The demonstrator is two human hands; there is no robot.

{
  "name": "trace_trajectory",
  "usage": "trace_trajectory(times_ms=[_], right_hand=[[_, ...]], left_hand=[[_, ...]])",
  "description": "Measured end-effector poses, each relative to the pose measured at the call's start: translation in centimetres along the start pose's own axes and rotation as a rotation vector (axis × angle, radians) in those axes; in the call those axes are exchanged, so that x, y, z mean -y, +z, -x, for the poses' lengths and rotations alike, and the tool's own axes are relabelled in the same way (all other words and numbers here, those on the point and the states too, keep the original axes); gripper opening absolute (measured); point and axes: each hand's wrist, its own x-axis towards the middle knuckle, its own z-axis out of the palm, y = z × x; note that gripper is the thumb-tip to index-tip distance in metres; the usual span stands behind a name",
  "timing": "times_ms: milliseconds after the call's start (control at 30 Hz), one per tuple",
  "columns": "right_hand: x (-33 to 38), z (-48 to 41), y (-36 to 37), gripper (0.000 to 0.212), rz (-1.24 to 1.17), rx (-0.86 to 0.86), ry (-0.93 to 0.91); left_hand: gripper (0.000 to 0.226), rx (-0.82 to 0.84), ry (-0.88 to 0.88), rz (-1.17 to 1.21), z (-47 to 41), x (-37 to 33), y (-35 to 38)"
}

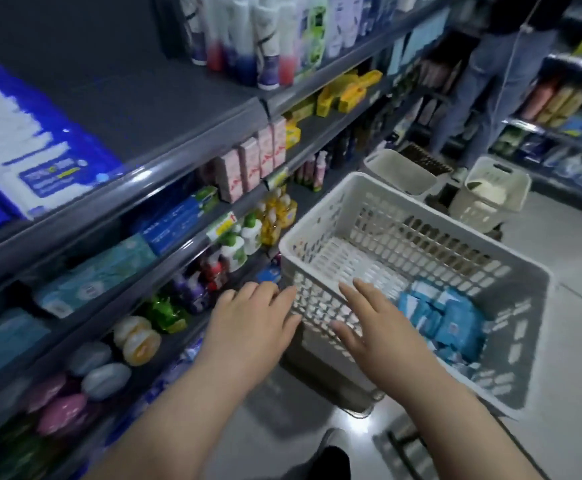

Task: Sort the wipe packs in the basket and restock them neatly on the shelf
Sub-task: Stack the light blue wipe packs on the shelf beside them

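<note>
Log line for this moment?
left hand: open, beside basket | right hand: open, at basket edge | wipe packs: in basket, none held

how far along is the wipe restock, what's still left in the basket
Looks done: most of the basket floor lies bare, though how many packs were shelved cannot be told. In hand: nothing; the left hand and right hand are both open at the basket's near wall. Left: a heap of blue wipe packs in its near right corner, yet to sort and shelve.

Lt grey floor (577,258) (rm quite dim).
</note>
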Motion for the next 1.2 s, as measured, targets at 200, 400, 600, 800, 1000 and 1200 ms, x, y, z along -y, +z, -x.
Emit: trace_trajectory(times_ms=[200,400,600,800,1000,1200], right_hand=[[-12.8,0.4,-3.1,0.060,-0.037,0.028,0.192],[-21.2,-0.4,-2.7,0.061,-0.045,0.105,0.331],[-22.5,-3.3,-0.4,0.061,-0.067,0.320,0.359],[-24.0,-7.9,3.1,0.066,-0.267,0.311,0.561],[-29.0,-11.2,7.8,0.068,-0.368,0.186,1.086],[-29.3,-13.4,11.9,0.069,-0.386,0.033,1.356]], left_hand=[[0.047,0.097,0.130,-0.017,-8.0,-9.2,2.2],[0.048,0.164,0.191,-0.035,-12.5,-13.9,4.2],[0.034,0.164,0.222,-0.015,-15.9,-13.6,5.8],[0.045,0.267,0.317,0.069,-20.5,-11.3,8.6],[0.045,0.390,0.441,0.073,-26.1,-7.2,12.3],[0.046,0.482,0.530,-0.025,-30.4,-5.6,16.3]])
